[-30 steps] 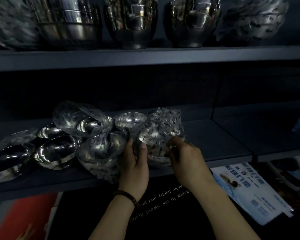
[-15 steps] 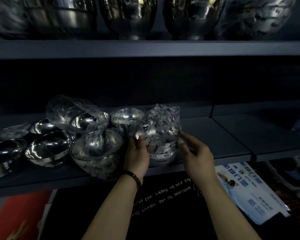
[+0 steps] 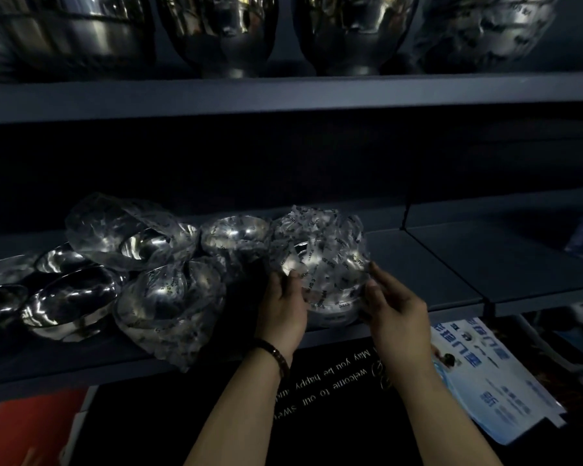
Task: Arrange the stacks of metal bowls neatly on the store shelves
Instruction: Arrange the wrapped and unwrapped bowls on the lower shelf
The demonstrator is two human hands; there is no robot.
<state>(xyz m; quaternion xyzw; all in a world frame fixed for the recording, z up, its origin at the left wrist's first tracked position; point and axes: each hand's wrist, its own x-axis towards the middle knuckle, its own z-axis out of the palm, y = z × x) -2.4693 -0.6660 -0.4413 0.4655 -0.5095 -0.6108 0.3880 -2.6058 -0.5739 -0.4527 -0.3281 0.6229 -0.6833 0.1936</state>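
Observation:
A stack of metal bowls in printed clear plastic wrap [image 3: 323, 260] stands near the front edge of the lower shelf [image 3: 435, 274]. My left hand [image 3: 283, 307] grips the stack's left side, thumb on the wrap. My right hand [image 3: 396, 307] touches the right side with fingers mostly straight. To the left lie another wrapped stack [image 3: 169, 297], a single wrapped bowl [image 3: 236, 233], a wrapped bowl tipped on its side [image 3: 125, 233] and bare shiny bowls [image 3: 68, 301].
Large steel bowls [image 3: 223, 31] line the upper shelf [image 3: 283, 92] overhead. The lower shelf's right part is bare up to a divider joint [image 3: 404, 227]. Below the shelf lie a black mat with white lettering [image 3: 334, 381], a blue-and-white leaflet [image 3: 495, 375] and something red [image 3: 21, 428].
My right hand has let go of the wrapped stack's right side and now rests against it with straightened fingers. My left hand keeps its grip. The view has tilted slightly downward.

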